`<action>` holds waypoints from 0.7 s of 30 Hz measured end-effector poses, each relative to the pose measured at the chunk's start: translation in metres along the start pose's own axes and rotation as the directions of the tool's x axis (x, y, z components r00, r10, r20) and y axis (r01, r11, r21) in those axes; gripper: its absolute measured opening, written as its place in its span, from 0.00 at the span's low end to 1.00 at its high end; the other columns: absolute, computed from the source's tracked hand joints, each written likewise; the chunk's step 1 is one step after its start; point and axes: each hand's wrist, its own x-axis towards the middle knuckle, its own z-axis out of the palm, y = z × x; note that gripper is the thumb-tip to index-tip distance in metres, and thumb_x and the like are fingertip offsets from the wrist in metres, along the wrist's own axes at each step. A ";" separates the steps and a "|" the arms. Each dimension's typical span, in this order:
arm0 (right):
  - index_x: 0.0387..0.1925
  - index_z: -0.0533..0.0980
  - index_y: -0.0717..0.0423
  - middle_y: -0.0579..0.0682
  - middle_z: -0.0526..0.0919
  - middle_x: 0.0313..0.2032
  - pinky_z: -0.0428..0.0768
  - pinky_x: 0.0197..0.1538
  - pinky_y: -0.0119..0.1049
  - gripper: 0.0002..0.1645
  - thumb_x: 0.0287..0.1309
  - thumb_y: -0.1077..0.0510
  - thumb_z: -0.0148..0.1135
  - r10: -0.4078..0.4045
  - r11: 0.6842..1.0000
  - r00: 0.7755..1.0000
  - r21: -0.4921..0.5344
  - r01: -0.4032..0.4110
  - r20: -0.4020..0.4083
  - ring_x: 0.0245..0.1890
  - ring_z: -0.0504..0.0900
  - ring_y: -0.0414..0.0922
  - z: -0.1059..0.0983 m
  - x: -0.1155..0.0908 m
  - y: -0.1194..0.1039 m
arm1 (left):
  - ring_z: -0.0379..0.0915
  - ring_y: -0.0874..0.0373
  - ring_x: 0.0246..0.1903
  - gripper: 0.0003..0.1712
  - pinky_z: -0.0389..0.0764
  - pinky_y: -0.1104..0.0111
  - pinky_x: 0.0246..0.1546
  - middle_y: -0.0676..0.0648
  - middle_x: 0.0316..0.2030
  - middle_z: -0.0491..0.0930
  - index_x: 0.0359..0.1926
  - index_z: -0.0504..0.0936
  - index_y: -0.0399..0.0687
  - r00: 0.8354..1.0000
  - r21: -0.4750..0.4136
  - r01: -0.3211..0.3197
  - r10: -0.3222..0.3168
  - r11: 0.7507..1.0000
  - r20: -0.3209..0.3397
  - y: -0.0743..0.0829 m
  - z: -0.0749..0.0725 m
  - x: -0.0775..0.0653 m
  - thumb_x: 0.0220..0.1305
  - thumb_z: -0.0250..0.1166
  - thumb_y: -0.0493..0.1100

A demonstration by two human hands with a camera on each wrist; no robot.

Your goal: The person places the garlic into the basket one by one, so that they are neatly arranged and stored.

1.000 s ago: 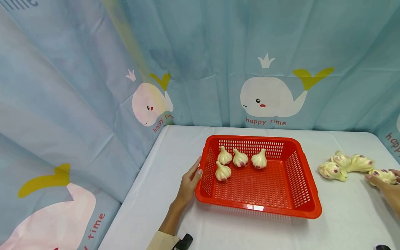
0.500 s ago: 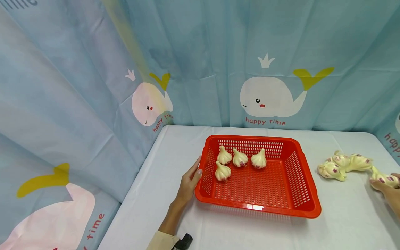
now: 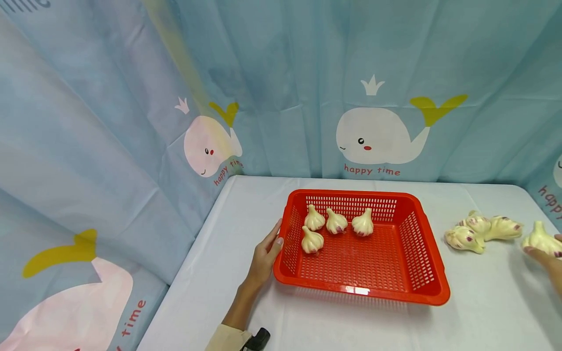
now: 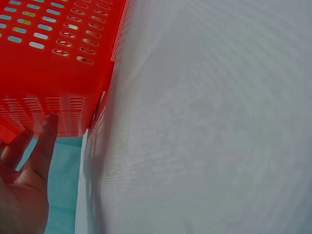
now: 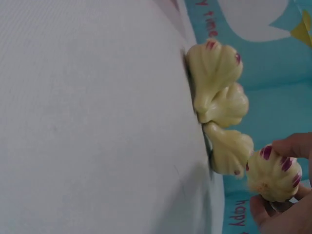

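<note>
In the head view my left hand point(image 3: 265, 256) is at the left side of a red plastic basket point(image 3: 351, 295). Its thumb lies on the rim, and in the left wrist view fingers point(image 4: 46, 146) reach against the perforated outer wall. Several garlic bulbs point(image 3: 363, 223) sit inside, toward the basket's left and back. At the far right my right hand point(image 3: 549, 263), partly cut off by the frame, grips a garlic bulb point(image 5: 275, 170) between thumb and fingers. That bulb is tilted stem up, its purple-streaked base facing the right wrist camera.
Three more garlic bulbs point(image 3: 476, 231) lie bunched together on the white tablecloth point(image 3: 487, 292), between the basket and my right hand. Behind the table hangs a blue curtain point(image 3: 281, 97) printed with whales; it also runs along the left side.
My right hand has lifted the rightmost garlic bulb off the table and turned it stem upward, apart from the bunch. My left hand and the basket have stayed in place.
</note>
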 end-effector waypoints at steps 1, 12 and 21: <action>0.84 0.53 0.57 0.46 0.57 0.83 0.49 0.80 0.29 0.47 0.73 0.49 0.59 -0.018 1.000 1.000 0.007 0.018 -0.009 0.75 0.55 0.28 0.000 -0.002 -0.004 | 0.66 0.56 0.75 0.31 0.80 0.66 0.63 0.56 0.79 0.64 0.83 0.62 0.58 1.000 0.001 0.001 -0.001 1.000 0.000 0.000 0.000 0.000 0.84 0.52 0.48; 0.86 0.50 0.48 0.50 0.49 0.85 0.56 0.79 0.25 0.43 0.78 0.56 0.56 -0.031 0.999 0.999 0.037 0.030 0.027 0.82 0.52 0.39 0.007 -0.021 -0.054 | 0.68 0.54 0.74 0.31 0.82 0.66 0.61 0.55 0.79 0.64 0.83 0.62 0.57 1.000 -0.012 0.004 -0.004 1.000 0.004 0.001 0.000 0.000 0.84 0.53 0.47; 0.83 0.59 0.47 0.36 0.65 0.75 0.70 0.46 0.05 0.45 0.71 0.65 0.66 -0.233 0.949 0.970 0.231 0.213 0.065 0.56 0.67 0.20 0.015 -0.028 -0.062 | 0.67 0.56 0.75 0.31 0.81 0.66 0.62 0.56 0.79 0.65 0.83 0.63 0.60 1.000 0.018 0.011 -0.011 1.000 -0.006 0.002 0.000 -0.001 0.84 0.52 0.49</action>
